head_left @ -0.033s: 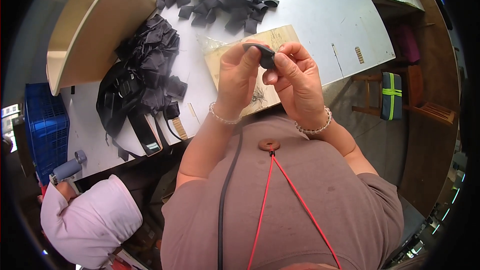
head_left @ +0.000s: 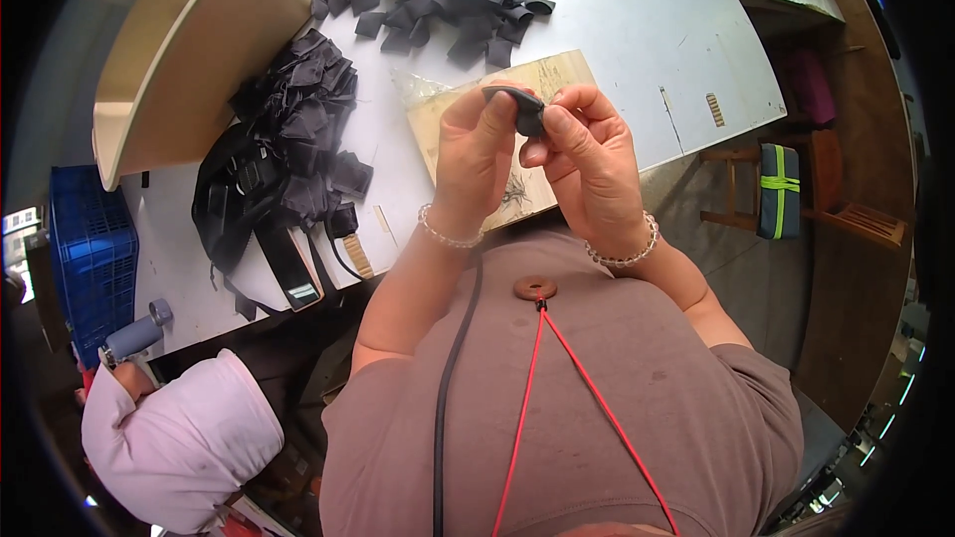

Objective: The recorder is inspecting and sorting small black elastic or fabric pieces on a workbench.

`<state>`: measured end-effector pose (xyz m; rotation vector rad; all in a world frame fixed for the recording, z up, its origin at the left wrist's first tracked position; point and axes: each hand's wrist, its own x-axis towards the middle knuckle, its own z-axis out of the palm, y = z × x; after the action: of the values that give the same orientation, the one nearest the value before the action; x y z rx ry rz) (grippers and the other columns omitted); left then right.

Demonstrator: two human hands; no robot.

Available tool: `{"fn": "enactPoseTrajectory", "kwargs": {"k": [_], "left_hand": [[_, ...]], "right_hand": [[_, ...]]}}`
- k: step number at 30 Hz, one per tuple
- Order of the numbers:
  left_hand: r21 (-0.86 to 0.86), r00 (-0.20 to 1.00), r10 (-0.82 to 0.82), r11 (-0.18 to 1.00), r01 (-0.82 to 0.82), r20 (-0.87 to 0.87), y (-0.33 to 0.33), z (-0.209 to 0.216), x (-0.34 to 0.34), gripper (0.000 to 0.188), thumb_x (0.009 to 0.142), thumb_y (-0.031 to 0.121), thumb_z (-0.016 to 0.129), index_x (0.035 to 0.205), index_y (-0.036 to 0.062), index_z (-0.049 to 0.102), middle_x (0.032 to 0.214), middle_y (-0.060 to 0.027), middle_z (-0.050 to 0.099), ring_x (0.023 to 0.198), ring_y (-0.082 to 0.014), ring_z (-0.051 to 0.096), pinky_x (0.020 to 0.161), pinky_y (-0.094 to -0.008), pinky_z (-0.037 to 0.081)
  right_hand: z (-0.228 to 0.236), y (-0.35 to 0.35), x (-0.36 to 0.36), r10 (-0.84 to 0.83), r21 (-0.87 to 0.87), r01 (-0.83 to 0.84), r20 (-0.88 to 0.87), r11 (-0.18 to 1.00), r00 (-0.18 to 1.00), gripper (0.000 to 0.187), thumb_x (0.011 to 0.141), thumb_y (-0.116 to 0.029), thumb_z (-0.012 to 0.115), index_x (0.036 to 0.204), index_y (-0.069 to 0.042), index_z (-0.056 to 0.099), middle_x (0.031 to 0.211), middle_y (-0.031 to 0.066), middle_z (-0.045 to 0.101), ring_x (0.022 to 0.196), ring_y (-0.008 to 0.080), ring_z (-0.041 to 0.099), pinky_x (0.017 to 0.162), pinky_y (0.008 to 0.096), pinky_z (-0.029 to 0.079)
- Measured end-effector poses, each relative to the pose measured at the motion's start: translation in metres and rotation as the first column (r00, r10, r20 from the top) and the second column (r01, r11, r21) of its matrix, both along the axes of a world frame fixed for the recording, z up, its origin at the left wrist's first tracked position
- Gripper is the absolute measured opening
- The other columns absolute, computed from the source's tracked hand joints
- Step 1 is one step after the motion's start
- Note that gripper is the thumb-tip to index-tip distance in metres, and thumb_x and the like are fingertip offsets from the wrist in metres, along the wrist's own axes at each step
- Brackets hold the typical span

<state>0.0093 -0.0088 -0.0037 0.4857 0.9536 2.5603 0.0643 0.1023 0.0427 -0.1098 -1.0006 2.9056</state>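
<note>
R hand shifted L, 1 blk pc

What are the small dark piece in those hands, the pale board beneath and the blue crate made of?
Dark piece: probably matte fabric, as it curves softly where pinched, though something rubbery is possible.
Pale board: seemingly dull wood, yellowish with dark marks.
Blue crate: likely moulded plastic, given its even colour and lattice wall; finish unclear.
</note>
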Motion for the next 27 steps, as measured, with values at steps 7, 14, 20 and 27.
{"fn": "enactPoseTrajectory", "kwargs": {"k": [7, 14, 20, 27], "left_hand": [[-0.169, 0.994, 0.03, 0.984, -0.047, -0.101, -0.002, 0.002, 0.002, 0.018, 0.087, 0.02, 0.062, 0.093, 0.0031, 0.066, 0.096, -0.0086, 0.063, 0.097, -0.0188, 0.055, 0.086, -0.0302, 0.044], [-0.222, 0.885, 0.228, 0.915, -0.338, -0.407, -0.012, 0.001, -0.011, 0.011, 0.077, 0.003, 0.071, 0.087, 0.0011, 0.066, 0.087, -0.0066, 0.064, 0.083, -0.0147, 0.054, 0.073, -0.0272, 0.045], [-0.421, 0.746, 0.222, 0.71, -0.565, -0.628, -0.035, -0.007, -0.027, 0.012, 0.077, 0.003, 0.07, 0.088, 0.0038, 0.067, 0.09, -0.005, 0.066, 0.083, -0.0139, 0.057, 0.076, -0.0253, 0.044], [-0.372, 0.918, 0.089, 0.896, -0.243, -0.387, -0.028, 0.019, -0.013, 0.013, 0.083, 0.006, 0.066, 0.095, 0.0026, 0.068, 0.095, -0.0097, 0.065, 0.084, -0.0135, 0.058, 0.077, -0.0254, 0.045]], "right_hand": [[-0.017, 0.015, 0.005, 0.064, 0.051, -0.062, -0.033, 0.997, 0.997, 0.013, 0.089, -0.005, 0.057, 0.101, -0.002, 0.053, 0.086, 0.0066, 0.062, 0.068, 0.0131, 0.06, 0.064, 0.024, 0.05], [0.015, 0.019, -0.004, -0.082, 0.796, 0.415, -0.424, 0.441, 0.902, 0.025, 0.082, -0.008, 0.068, 0.104, -0.001, 0.06, 0.083, 0.0066, 0.063, 0.069, 0.011, 0.058, 0.066, 0.0219, 0.048], [0.002, 0.017, -0.009, -0.11, 0.78, 0.584, -0.576, 0.224, 0.81, 0.014, 0.073, 0.003, 0.072, 0.085, 0.001, 0.067, 0.081, 0.0088, 0.065, 0.064, 0.013, 0.063, 0.054, 0.0221, 0.051], [-0.001, 0.025, -0.01, -0.024, 0.803, 0.543, -0.555, 0.245, 0.831, 0.008, 0.077, 0.0, 0.069, 0.084, 0.001, 0.066, 0.079, 0.009, 0.065, 0.065, 0.0136, 0.062, 0.055, 0.0233, 0.05]]}}
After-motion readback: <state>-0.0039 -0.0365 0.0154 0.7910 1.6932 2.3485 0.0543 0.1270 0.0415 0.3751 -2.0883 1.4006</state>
